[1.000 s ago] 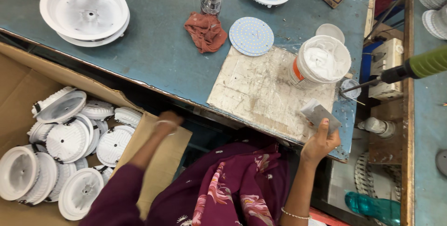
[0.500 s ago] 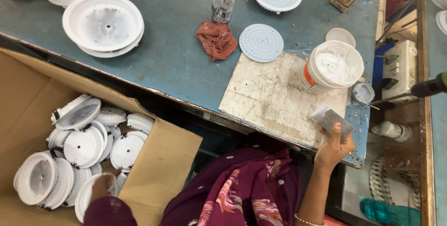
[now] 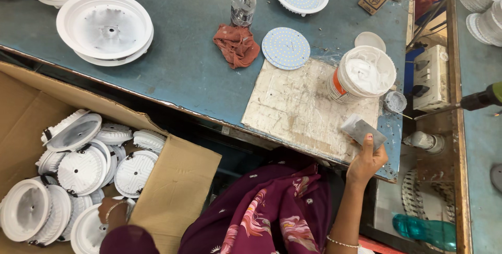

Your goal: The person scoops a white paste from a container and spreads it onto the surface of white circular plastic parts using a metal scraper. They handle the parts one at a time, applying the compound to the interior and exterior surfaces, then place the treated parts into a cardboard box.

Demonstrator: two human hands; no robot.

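The flat grey metal scraper blade (image 3: 362, 130) lies at the worn white work board's (image 3: 308, 110) near right corner, long axis running up-left, pinched in the right hand (image 3: 367, 161). The left hand (image 3: 111, 210) reaches into the cardboard box (image 3: 172, 186) among white round lamp housings (image 3: 83, 167); its grip is hidden. Just beyond the blade stands an open white paste tub (image 3: 363, 76).

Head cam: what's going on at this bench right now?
A person at a blue workbench has the left hand down in a cardboard box of white round lamp housings, reaching among them. The right hand holds a small flat metal scraper at the edge of a paste-smeared board. An open tub of white paste, a round LED disc, a red rag and a bottle sit beyond it.
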